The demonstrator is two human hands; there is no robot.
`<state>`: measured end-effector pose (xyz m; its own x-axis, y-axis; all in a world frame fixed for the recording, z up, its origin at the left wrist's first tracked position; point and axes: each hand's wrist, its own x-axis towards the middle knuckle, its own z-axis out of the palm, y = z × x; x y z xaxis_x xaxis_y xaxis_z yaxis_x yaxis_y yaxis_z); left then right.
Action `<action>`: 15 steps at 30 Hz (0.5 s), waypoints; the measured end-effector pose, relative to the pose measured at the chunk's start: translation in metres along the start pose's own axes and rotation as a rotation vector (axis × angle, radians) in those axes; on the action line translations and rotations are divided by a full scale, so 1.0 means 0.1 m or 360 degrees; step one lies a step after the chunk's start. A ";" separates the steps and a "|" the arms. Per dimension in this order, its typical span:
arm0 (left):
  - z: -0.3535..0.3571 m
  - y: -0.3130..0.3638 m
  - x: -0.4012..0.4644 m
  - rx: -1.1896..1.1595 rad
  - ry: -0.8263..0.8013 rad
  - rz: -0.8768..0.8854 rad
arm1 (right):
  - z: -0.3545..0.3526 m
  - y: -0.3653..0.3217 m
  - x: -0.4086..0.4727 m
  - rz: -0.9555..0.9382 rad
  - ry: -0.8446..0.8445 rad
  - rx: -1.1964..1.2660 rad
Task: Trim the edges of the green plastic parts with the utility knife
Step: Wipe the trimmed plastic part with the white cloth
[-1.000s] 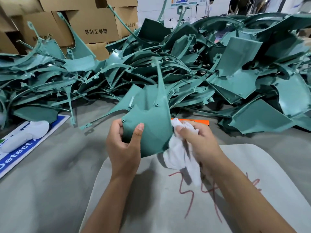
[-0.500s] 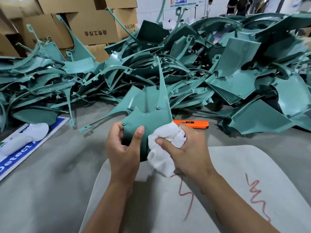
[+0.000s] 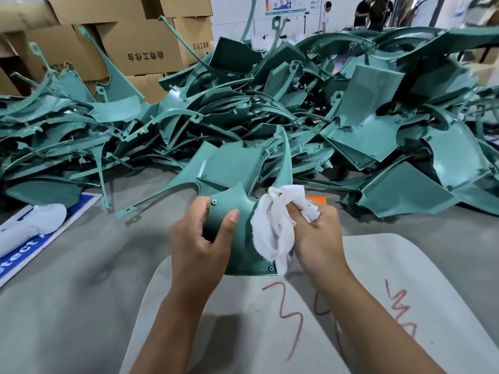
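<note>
The left hand (image 3: pixel 201 244) holds the green part (image 3: pixel 244 238) upright above the near middle of the tabletop (image 3: pixel 81 279). Its grip closes on the part's left edge: the thumb lies flat across the face turned to the person, and the curled fingers wrap round behind. The part's long narrow horn rises from the top right, pointing at the pile (image 3: pixel 270 117) of like parts that fills the far side of the tabletop from left edge to right. The part's lower corner hangs just over the pale sheet (image 3: pixel 405 265) with red scrawl, which lies at the near edge.

The right hand (image 3: pixel 316 238) grips a white cloth (image 3: pixel 275 225), bunched between thumb and curled fingers, and presses it against the part's right side; loose folds hang down over the green face. Both forearms reach in from the near edge, wrists roughly level and close together.

The knife (image 3: pixel 316 200), orange, lies on the tabletop beyond the right hand, mostly hidden by cloth and knuckles, touched by neither hand. A white object (image 3: pixel 32 222) rests on a blue sign (image 3: pixel 81 203) at the left edge
</note>
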<state>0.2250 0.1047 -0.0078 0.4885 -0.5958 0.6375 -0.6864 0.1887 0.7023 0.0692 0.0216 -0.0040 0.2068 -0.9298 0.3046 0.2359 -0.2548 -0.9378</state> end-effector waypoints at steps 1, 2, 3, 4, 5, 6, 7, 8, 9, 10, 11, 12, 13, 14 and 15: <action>-0.01 0.01 0.01 -0.0005 -0.0014 0.0013 | 0.02 -0.02 -0.01 0.0014 -0.0009 0.0024; -0.03 0.02 0.01 -0.0006 -0.0040 0.0034 | 0.02 -0.04 -0.02 0.0028 0.0002 0.0050; -0.04 0.02 0.01 0.0003 -0.0077 0.0066 | 0.02 -0.06 -0.01 0.0047 0.0027 0.0083; -0.05 0.03 0.01 0.0011 -0.0119 0.0096 | 0.01 -0.07 0.00 0.0078 0.0048 0.0115; -0.06 0.04 0.01 0.0010 -0.0155 0.0112 | -0.01 -0.07 0.01 0.0115 0.0061 0.0133; -0.07 0.04 0.01 0.0009 -0.0179 0.0120 | -0.03 -0.07 0.03 0.0141 0.0056 0.0133; -0.08 0.04 0.02 0.0014 -0.0192 0.0134 | -0.04 -0.06 0.03 0.0151 0.0048 0.0114; -0.09 0.04 0.03 0.0020 -0.0199 0.0154 | -0.05 -0.05 0.03 0.0154 0.0047 0.0089; -0.10 0.05 0.04 0.0026 -0.0202 0.0180 | -0.06 -0.02 0.04 0.0156 0.0058 0.0060; -0.11 0.05 0.04 0.0038 -0.0206 0.0204 | -0.07 -0.01 0.05 0.0160 0.0077 0.0033; -0.12 0.04 0.05 0.0058 -0.0209 0.0224 | -0.08 0.01 0.08 0.0167 0.0096 0.0014; -0.11 0.04 0.04 0.0075 -0.0209 0.0235 | -0.10 0.02 0.10 0.0169 0.0103 -0.0001; -0.10 0.03 0.03 0.0086 -0.0200 0.0232 | -0.11 0.02 0.13 0.0164 0.0090 -0.0024; -0.08 0.03 0.02 0.0084 -0.0181 0.0206 | -0.12 0.01 0.15 0.0153 0.0076 -0.0055; -0.05 0.03 0.00 0.0058 -0.0152 0.0153 | -0.13 0.01 0.17 0.0138 0.0089 -0.0083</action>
<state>0.2254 0.1096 -0.0041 0.3672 -0.6481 0.6672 -0.7475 0.2213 0.6263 0.0604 0.0024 -0.0019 0.1705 -0.9619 0.2136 0.1697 -0.1848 -0.9680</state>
